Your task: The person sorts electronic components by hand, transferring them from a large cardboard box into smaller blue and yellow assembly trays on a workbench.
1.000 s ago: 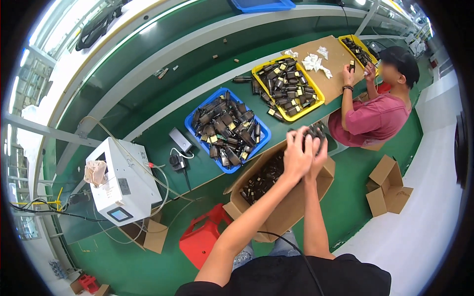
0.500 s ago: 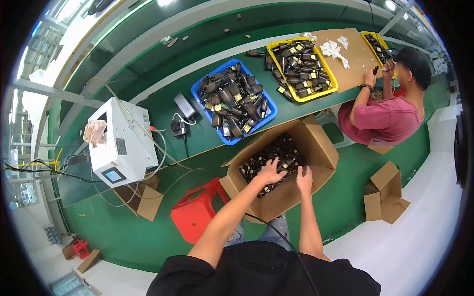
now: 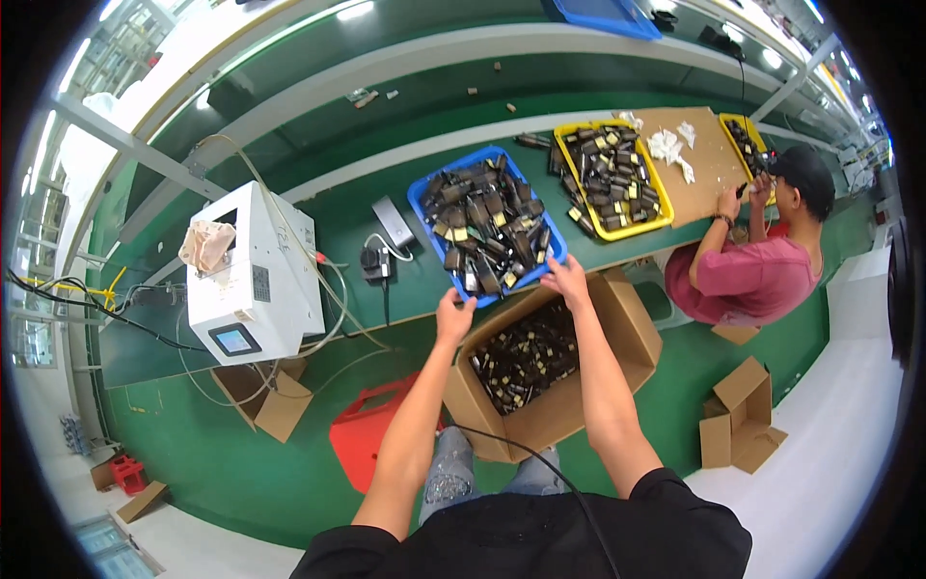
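I can see the left hand (image 3: 454, 317) and right hand (image 3: 567, 281) gripping the near corners of the blue tray (image 3: 419, 206), heaped with dark parts (image 3: 487, 224), on the bench (image 3: 338, 230) at mid-frame, above an open carton (image 3: 622, 333).

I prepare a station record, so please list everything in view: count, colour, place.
Blue trays: two, blue, bench and top edge
Yellow trays: two, yellow, bench right
Small parts: many, dark, bench trays and largest box
Boxes: several, brown, around bench
Machine: one, white, bench left
Stools: at least two, red, left floor
Paper scraps: several, white, cardboard sheet
Coworker: one, pink shirt, right
Left fingers: one set, bare, filled blue tray's left corner
Right fingers: one set, bare, same tray's right corner
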